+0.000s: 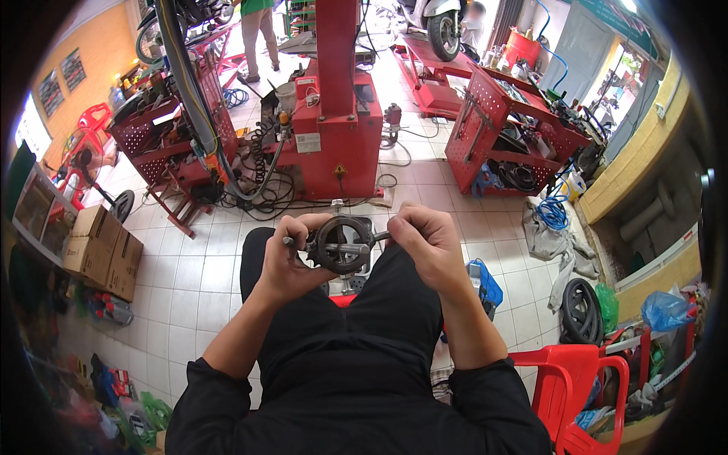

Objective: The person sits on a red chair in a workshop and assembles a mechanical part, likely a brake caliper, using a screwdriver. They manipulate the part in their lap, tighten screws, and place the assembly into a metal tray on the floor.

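Over my lap, my left hand (284, 262) is closed around a dark, round metal part (343, 268). It has a thick ring facing up and a bright shaft (343, 248) across its middle. A short grey metal end (288, 241) shows beside the left fingers; I cannot make out what it belongs to. On the other side, my right hand (426, 241) pinches a thin dark rod (381, 236) that meets the ring's right edge. Beyond the ring, between my knees, is a metal piece (351, 286), partly hidden by the part and hands.
A red machine (341, 155) with a post stands straight ahead, cables (265, 199) on the tiles before it. Red tool carts (497, 133) flank it, with a scooter wheel (444, 36) behind. Cardboard boxes (102, 250) stand left; a red chair (557, 394) and tyres (582, 311) are at right.
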{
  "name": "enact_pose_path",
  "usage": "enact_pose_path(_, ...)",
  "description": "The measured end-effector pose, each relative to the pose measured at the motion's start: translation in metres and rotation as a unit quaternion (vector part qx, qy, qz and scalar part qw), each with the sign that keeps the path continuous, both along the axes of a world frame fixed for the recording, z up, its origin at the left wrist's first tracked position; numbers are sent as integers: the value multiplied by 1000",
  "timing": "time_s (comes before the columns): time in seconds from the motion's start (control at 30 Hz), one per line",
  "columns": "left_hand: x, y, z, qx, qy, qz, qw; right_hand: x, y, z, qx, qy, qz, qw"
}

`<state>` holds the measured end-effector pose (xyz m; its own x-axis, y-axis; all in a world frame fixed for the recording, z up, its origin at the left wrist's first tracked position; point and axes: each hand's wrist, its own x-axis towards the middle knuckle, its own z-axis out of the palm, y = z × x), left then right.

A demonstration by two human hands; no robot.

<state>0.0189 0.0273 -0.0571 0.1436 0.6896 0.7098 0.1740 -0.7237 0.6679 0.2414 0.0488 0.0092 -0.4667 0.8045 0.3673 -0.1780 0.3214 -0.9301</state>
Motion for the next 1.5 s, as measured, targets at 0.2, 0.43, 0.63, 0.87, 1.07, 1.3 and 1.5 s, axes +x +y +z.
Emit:
enact_pose_path(0.2,-1,-1,3,10,7,10,1000,3,-2,1,36,9,-4,999)
enact_pose_path(0.43,-3,-1,2,19,27,22,999,1,-3,2,30,28,11,999)
enact_pose_path(0.63,-4,0,0,2,14,10,1000,1,5,-5,26,3,1,1000)
enact_pose_path(0.87,-4,0,2,14,8,7,1000,0,6,-6,62,34,-9,997)
enact_pose_path(1.07,-5,0,3,17,5,13,1000,1,1,0,23,12,15,1000)
enact_pose_path(1.3,-5,2,-1,19,8,15,1000,0,2,-4,32,3,-1,999)
enact_pose_path(1.5,-8,1,-3,0,12,24,1000,0,-1,5,20,33,25,999)
